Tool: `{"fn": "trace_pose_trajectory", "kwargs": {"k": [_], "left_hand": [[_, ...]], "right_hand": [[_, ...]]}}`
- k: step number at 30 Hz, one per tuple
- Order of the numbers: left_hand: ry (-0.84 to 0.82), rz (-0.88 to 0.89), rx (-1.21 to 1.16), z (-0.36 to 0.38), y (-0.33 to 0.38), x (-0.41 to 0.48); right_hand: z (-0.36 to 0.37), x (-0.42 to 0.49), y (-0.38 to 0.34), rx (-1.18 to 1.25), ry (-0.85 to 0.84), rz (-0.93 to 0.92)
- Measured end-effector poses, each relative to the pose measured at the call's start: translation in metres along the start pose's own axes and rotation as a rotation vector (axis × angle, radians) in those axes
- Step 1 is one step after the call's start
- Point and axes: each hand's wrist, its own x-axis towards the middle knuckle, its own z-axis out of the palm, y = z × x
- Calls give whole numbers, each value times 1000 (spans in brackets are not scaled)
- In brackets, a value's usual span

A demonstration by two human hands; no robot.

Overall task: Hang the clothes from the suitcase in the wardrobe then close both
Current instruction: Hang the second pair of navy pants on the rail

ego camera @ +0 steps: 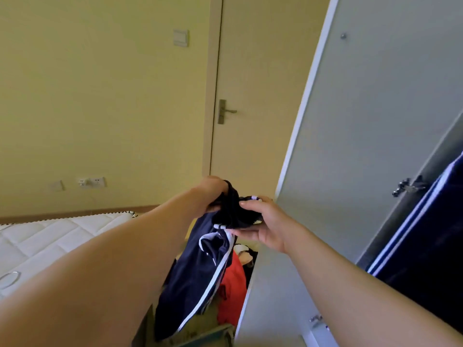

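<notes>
You hold a navy track garment (195,271) with white stripes, bunched between both hands in front of the open wardrobe door (363,146). Your left hand (213,194) has its fingers curled into the top of the fabric. Your right hand (260,226) pinches the same bundle, thumb above and fingers beneath. The rest of the garment hangs down between your forearms, over a red garment (230,291) lying below. A second navy, white-striped garment (426,234) hangs inside the wardrobe, just past the door's hinge side. Behind are a closed room door (250,71) with a lever handle (226,111) and a bare mattress (50,236) along the wall.
</notes>
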Motion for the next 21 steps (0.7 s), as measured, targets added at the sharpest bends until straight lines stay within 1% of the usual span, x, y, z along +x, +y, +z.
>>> {"fn": "trace_pose_trajectory", "kwargs": {"k": [1,3,5,7,10,11,13,15,17,18,19,21], "left_hand": [[24,12,52,9,2,-11],[20,20,99,24,3,-32],[-32,17,59,38,8,-52],[-151,20,4,56,15,-74],[-331,52,-99,78,28,-93],[-412,69,-138,89,33,-98],[-502,101,-162,107,43,-109],[-481,140,-137,125,53,-116],[-473,198,-30,141,66,-126],[-472,226,22,149,72,-130],[-468,247,60,157,78,-136],[-460,284,88,175,87,-145]], "right_hand": [[-6,-17,1,-17,20,-8],[-19,-52,4,-62,95,-22],[-35,-76,1,-117,167,-27],[-57,-105,-4,-125,278,-19],[-90,-141,-11,-23,450,-11],[-104,-157,-11,41,518,-31],[-128,-183,-13,155,608,-90],[-146,-205,-16,239,630,-142],[-162,-224,-19,267,609,-186],[-167,-233,-19,220,603,-186],[-172,-242,-19,98,629,-162],[-181,-258,-16,-245,748,-59]]}}
